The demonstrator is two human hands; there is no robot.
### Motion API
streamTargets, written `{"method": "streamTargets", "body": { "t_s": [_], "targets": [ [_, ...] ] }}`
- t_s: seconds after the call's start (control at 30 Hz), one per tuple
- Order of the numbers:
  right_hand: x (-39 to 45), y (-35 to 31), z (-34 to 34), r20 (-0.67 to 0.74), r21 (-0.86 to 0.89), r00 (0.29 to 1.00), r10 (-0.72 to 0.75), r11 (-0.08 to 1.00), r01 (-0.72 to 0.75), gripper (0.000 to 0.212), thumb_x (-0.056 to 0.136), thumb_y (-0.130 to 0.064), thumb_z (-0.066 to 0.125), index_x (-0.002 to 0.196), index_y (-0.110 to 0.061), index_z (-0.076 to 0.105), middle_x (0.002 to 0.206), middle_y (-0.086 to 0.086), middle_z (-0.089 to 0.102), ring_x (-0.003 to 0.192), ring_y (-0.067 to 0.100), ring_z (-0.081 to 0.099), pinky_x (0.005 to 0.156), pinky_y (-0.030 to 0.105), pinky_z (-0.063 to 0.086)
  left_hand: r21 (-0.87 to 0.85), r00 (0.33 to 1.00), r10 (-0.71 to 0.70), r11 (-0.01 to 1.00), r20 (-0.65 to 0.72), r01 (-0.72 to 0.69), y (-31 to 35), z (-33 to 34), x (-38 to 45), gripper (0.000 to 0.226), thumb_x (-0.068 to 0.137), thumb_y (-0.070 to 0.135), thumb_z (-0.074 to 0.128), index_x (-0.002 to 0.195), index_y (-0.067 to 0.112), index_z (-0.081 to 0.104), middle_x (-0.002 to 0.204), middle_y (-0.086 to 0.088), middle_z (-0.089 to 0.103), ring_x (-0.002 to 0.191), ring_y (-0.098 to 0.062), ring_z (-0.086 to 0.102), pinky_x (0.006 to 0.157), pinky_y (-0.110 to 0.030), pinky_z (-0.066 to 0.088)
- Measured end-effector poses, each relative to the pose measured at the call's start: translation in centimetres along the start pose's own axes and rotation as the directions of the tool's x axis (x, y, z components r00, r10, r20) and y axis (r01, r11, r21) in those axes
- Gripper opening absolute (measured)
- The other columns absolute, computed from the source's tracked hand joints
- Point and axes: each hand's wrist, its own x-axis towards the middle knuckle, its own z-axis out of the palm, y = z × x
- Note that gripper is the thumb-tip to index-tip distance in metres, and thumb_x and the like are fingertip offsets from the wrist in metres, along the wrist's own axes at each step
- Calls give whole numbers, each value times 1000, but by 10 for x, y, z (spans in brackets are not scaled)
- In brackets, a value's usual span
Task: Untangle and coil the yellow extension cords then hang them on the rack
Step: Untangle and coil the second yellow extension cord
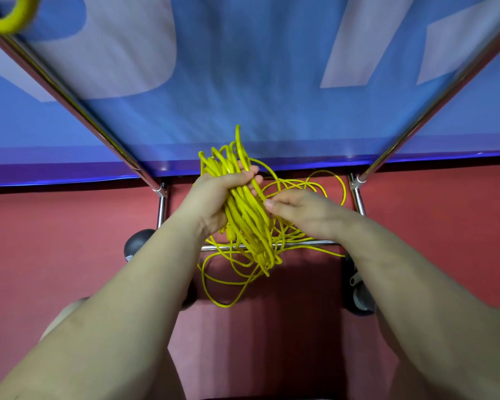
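Red floor, left hand gripping yellow cord bundle, right hand pinching a strand

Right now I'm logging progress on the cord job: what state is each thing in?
Coiled cord bundle: gathered in loops, gripped by the left hand.
Loose cord: still uncoiled, sprawled over the rack's lower bar and the red floor.
Right hand: at the bundle's side, grip unclear.
Yellow hook: hung on the rack's upper rail at top left.
Rack castors: resting on the floor.
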Motion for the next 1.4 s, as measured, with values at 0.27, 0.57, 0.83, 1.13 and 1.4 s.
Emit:
{"method": "streamTargets", "body": {
  "t_s": [0.27, 0.57, 0.83, 1.13, 1.4],
  "targets": [
    [1, -8, -12, -183, 327, 982, -55, 938, 113, 10, 87, -8, 62, 93, -15, 57, 74, -2, 61, 59, 9, 64, 55, 18, 47, -30, 1000, 13, 999, 0, -13, -1, -6, 3, 13, 87, -1, 57, 89, 11, 58, 78, -5, 72, 70, -16, 70, 70, -30, 57],
    [9, -14, -27, -176, 969, 945, 275, 216, 117, 10, 94, -17, 51, 85, -14, 50, 74, 0, 66, 62, 10, 70, 53, 23, 55, 348, 993, -36, 938, 108, -4, -19, 1, -3, 34, 76, -11, 65, 107, 2, 60, 86, -4, 72, 79, -18, 67, 76, -32, 57],
    [10, -7, -24, -225, 759, 951, 212, 650, 34, 23, 97, -19, 47, 118, -12, 52, 101, 7, 63, 94, 19, 61, 78, 27, 50, 231, 993, -16, 973, 121, -12, -18, 8, -2, 11, 84, -7, 58, 87, 3, 62, 68, -2, 69, 62, -13, 68, 60, -26, 55],
    [2, 4, -6, 19, 33, 1000, -19, 999, 18, 25, 97, -31, 45, 85, -16, 61, 90, 8, 65, 91, 28, 61, 88, 36, 46, -24, 999, 25, 999, 19, -25, -1, -1, 5, 13, 89, 0, 55, 100, 7, 56, 69, -5, 67, 56, -12, 65, 57, -28, 58],
    [8, 20, -15, -254, -227, 967, -30, 973, -29, 6, 87, -17, 64, 93, -15, 62, 83, 2, 59, 75, 18, 55, 74, 31, 48, -74, 988, 103, 991, -115, -112, 7, -16, 12, 11, 92, 6, 54, 84, 7, 63, 67, -4, 68, 54, -11, 62, 55, -24, 54]
  ]
}}
